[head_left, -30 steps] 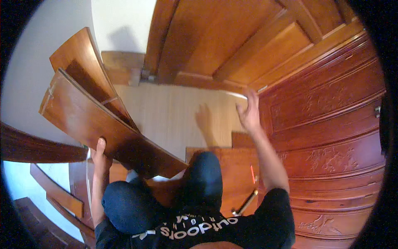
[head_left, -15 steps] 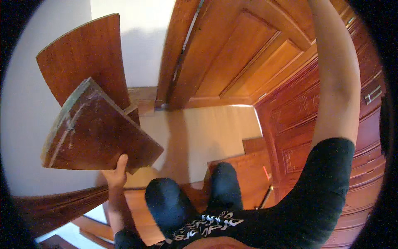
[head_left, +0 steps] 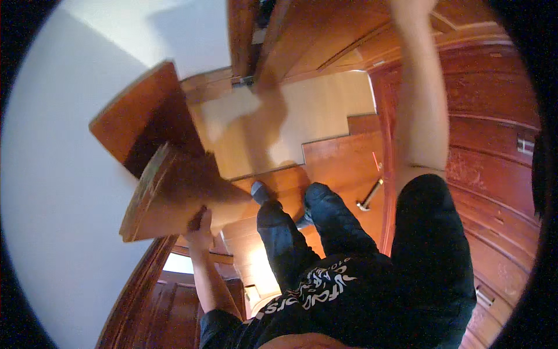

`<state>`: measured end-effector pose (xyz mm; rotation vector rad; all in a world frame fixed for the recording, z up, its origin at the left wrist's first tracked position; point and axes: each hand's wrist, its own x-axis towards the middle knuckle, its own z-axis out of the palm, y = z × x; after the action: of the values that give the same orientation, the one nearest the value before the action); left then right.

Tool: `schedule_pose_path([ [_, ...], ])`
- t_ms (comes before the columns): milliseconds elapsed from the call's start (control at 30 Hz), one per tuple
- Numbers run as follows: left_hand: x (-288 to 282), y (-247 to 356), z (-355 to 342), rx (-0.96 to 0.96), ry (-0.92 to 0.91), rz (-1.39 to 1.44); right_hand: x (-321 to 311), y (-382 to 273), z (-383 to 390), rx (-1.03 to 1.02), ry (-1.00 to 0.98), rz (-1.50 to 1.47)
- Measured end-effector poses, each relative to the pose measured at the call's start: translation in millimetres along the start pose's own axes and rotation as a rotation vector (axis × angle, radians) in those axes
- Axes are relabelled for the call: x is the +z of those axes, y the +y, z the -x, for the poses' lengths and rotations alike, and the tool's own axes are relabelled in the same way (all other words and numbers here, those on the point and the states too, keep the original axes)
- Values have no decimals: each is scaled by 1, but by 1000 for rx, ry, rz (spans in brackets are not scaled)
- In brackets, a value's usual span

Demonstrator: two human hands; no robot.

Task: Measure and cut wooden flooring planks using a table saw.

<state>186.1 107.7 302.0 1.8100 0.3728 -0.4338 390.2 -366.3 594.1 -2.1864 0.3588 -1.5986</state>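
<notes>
At the left, my left hand (head_left: 200, 228) is closed round the lower edge of several reddish-brown wooden boards, its thumb on the near face. The front board (head_left: 174, 200) is motion-blurred and has a rough, pale left end. Behind it a longer smooth board (head_left: 148, 110) sticks up at an angle toward the white wall. My right arm reaches up and forward to the brown panelled door (head_left: 331, 43). My right hand (head_left: 411, 7) is blurred at the top edge of the picture, and its fingers are out of sight.
Reddish planks (head_left: 343, 152) meet a lighter floor (head_left: 314, 110) in a stepped edge. On the planks lie a hammer (head_left: 370, 195) and a thin red stick (head_left: 376, 161). A carved red wooden cabinet (head_left: 488, 145) runs along the right. The white wall (head_left: 64, 151) stands at left.
The view has tilted and shifted, so both my feet and the whole hammer now show. The boards have swung lower and rightward in the picture. My right arm appears further left.
</notes>
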Motion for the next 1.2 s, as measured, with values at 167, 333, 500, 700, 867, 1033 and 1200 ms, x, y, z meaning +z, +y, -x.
schedule_pose_path([
  [167,-35,53,79,142,-106,148,-46,4,39,127,-112,-293],
  [333,-98,120,162,37,-154,-84,-111,45,72,12,-247,43],
  [500,-140,181,222,104,-479,9,-186,54,91,9,-199,-61],
  [700,-61,250,308,0,-780,-199,-321,64,111,-85,-389,-117],
  [867,0,306,325,-104,-971,-424,-408,72,107,-120,-445,-38],
  [1033,41,321,309,-217,-1100,-535,-466,72,114,-1,-448,28],
  [1200,66,310,300,-324,-1199,-629,-523,70,98,180,-547,-9],
])
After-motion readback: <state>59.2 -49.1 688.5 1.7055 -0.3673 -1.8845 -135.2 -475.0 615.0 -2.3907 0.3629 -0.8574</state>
